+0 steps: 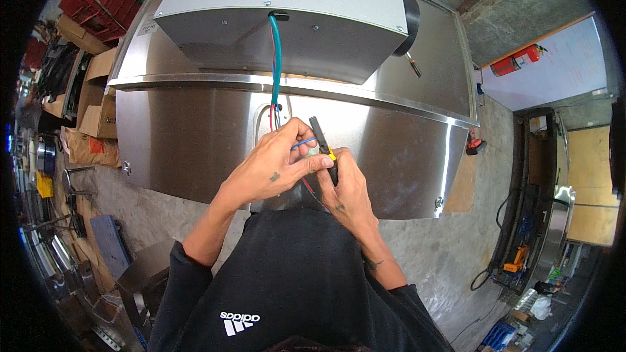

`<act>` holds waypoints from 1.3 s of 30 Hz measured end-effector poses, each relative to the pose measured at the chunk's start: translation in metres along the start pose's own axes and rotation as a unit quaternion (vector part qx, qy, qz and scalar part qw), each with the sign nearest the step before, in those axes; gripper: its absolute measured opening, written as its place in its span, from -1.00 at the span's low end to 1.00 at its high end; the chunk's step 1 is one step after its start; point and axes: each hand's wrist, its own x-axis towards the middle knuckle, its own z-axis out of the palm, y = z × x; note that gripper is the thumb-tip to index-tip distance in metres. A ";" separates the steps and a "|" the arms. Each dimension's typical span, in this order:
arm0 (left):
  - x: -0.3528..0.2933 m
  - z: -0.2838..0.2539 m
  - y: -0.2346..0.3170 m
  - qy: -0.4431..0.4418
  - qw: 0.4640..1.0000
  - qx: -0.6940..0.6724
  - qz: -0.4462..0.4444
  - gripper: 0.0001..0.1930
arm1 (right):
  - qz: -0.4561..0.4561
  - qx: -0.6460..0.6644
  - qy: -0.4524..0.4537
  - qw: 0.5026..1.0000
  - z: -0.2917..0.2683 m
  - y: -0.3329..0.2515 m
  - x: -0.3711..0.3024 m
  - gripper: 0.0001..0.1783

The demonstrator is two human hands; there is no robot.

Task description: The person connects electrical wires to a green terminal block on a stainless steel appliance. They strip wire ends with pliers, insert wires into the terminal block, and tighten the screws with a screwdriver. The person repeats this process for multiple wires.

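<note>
My left hand [277, 163] pinches a thin blue wire [304, 143] between its fingers, and its thumb reaches across to the tool. In my right hand [349, 182] is a slim black-and-yellow hand tool [321, 135], pointing up and away from me; its exact kind is hard to make out. The blue wire runs to the tool's side. Beyond my hands a green cable sleeve [277, 58] with red and blue wires hangs from a slot in a grey metal box [274, 36]. A red wire and a dark wire [313, 192] dangle below my hands.
The box sits on a large stainless steel unit [189, 137] with a raised front ledge. A dark round part [411, 26] with loose wire ends juts from its right side. Cardboard boxes [98, 111] stand left, a red power tool [476, 145] right, a fire extinguisher [518, 60] far right.
</note>
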 end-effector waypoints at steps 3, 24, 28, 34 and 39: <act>0.005 -0.002 0.009 -0.012 0.998 0.053 -0.036 -0.56 | -0.021 0.006 -0.020 1.000 -0.002 0.004 0.000 -0.70; 0.008 0.004 -0.014 0.105 0.989 -0.040 -0.097 -0.33 | 0.159 -0.021 0.131 0.978 -0.031 0.023 0.026 -0.61; 0.010 0.000 -0.011 0.077 0.991 -0.057 -0.093 -0.54 | 0.151 -0.174 0.213 0.949 -0.104 0.084 0.072 -0.64; 0.005 -0.010 -0.016 0.015 0.951 -0.305 -0.039 -0.69 | 0.127 -0.405 0.193 0.884 -0.170 0.167 0.101 -0.58; 0.006 -0.010 -0.006 0.018 0.909 -0.414 -0.043 -0.71 | 0.023 -0.397 0.236 0.887 -0.141 0.138 0.082 -0.53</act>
